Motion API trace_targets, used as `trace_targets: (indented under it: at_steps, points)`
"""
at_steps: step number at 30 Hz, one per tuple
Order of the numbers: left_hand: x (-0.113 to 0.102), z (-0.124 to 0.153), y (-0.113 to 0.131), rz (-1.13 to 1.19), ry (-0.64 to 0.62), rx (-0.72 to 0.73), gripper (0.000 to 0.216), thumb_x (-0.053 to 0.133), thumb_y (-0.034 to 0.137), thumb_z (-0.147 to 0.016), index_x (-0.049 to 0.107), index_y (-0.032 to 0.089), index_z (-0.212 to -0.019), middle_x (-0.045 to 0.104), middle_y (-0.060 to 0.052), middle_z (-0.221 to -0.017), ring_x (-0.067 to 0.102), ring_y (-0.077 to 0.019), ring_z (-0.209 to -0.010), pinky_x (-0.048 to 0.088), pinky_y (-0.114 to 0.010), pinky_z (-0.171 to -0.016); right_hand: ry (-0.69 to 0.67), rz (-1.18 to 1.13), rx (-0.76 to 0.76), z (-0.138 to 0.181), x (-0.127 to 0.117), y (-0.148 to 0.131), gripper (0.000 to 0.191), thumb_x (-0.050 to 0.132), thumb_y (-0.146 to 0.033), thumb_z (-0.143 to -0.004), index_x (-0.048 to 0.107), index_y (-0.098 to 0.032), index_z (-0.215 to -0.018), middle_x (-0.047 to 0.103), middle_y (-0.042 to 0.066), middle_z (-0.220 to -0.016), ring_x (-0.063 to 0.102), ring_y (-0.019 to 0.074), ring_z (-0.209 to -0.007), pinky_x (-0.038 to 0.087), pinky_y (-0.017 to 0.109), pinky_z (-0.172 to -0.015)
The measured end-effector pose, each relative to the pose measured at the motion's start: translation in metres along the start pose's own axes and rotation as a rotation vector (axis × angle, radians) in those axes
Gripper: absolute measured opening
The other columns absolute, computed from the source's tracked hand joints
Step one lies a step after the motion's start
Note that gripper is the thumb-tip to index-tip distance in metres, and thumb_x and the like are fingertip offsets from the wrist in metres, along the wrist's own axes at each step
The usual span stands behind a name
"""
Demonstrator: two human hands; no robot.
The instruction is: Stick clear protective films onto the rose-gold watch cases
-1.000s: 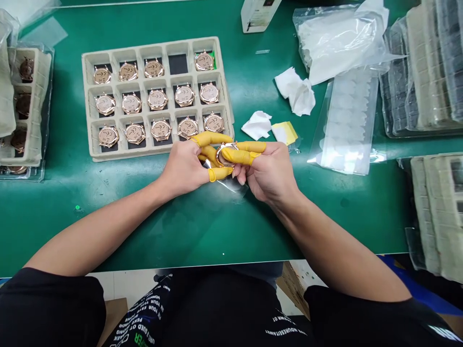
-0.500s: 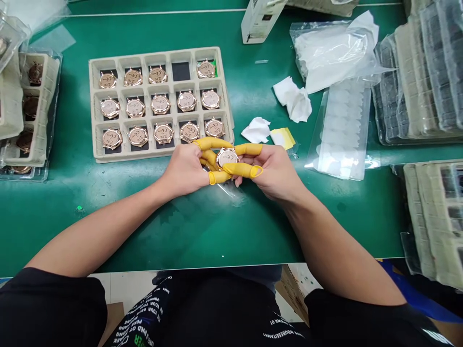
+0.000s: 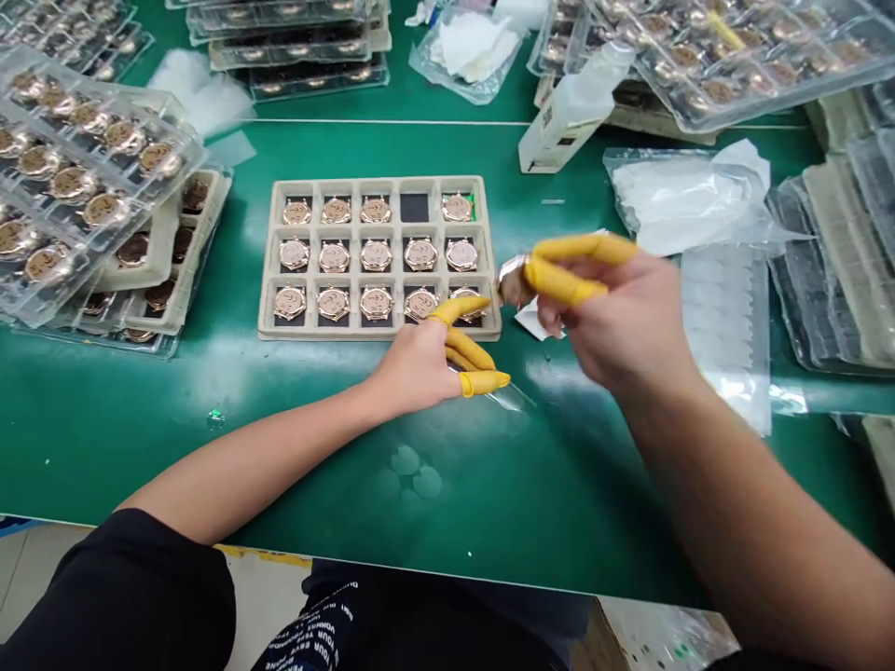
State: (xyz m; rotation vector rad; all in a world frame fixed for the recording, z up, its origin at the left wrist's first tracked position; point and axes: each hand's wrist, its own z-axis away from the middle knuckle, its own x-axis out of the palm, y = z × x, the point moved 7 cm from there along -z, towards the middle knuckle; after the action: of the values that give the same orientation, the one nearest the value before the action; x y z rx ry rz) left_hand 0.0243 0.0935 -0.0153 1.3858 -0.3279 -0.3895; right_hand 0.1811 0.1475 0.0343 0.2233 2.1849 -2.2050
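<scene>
Yellow finger cots cover several fingers of both hands. My right hand pinches a rose-gold watch case by its edge, raised just right of the beige tray. My left hand is open at the tray's front right corner, its thumb and fingers apart with nothing between them. A clear plastic strip lies beneath its fingertips. Watch cases sit back side up in the tray's compartments. One back-row compartment shows only its black lining.
Stacked trays of watch cases stand at the left and far right. A white bottle stands behind the tray. On the right lie a bag of white wipes and a clear plastic sheet. White tissue lies under my right hand.
My right hand has drawn the watch case away from my left hand, up and to the right. My left hand has let go of it. The view has shifted, showing more of the table's back.
</scene>
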Motion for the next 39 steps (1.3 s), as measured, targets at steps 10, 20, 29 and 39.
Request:
trace_targets:
  at_steps: [10, 20, 29, 39]
  points:
    - [0.002, 0.002, 0.008, -0.137, -0.091, 0.051, 0.062, 0.086, 0.029, -0.08, 0.065, 0.02, -0.138, 0.084, -0.005, -0.098, 0.079, -0.0192, -0.09, 0.062, -0.035, -0.093, -0.26, 0.651, -0.335, -0.146, 0.106, -0.01, 0.014, 0.084, -0.022, -0.073, 0.072, -0.025, -0.079, 0.063, 0.005, -0.074, 0.066, 0.0319, -0.093, 0.055, 0.053, -0.089]
    - [0.003, 0.002, 0.008, -0.126, -0.103, 0.1, 0.052, 0.084, 0.028, -0.081, 0.068, 0.015, -0.129, 0.084, -0.005, -0.092, 0.079, -0.0178, -0.084, 0.061, -0.031, -0.086, -0.312, 0.818, -0.302, -0.136, 0.169, -0.007, 0.023, 0.08, -0.018, -0.079, 0.069, -0.019, -0.1, 0.068, 0.016, -0.117, 0.064, 0.0336, -0.108, 0.05, 0.052, -0.101]
    - [-0.003, -0.005, 0.0, 0.116, -0.008, 0.008, 0.075, 0.095, 0.028, -0.067, 0.064, 0.017, -0.134, 0.082, -0.004, -0.09, 0.078, -0.0172, -0.083, 0.062, -0.028, -0.08, -0.167, 0.14, 0.064, -0.004, 0.036, -0.018, 0.058, 0.092, -0.04, -0.072, 0.059, -0.024, -0.116, 0.054, -0.009, -0.062, 0.049, 0.0107, -0.054, 0.041, 0.026, -0.054]
    - [-0.007, 0.001, 0.008, 0.011, 0.046, 0.071, 0.056, 0.09, 0.025, -0.068, 0.073, 0.017, -0.121, 0.074, 0.001, -0.079, 0.07, -0.0115, -0.07, 0.057, -0.022, -0.068, -0.332, -0.117, 0.393, 0.049, 0.014, 0.028, 0.076, 0.103, -0.046, -0.051, 0.059, -0.023, -0.109, 0.062, -0.007, -0.063, 0.054, 0.0116, -0.055, 0.041, 0.026, -0.054]
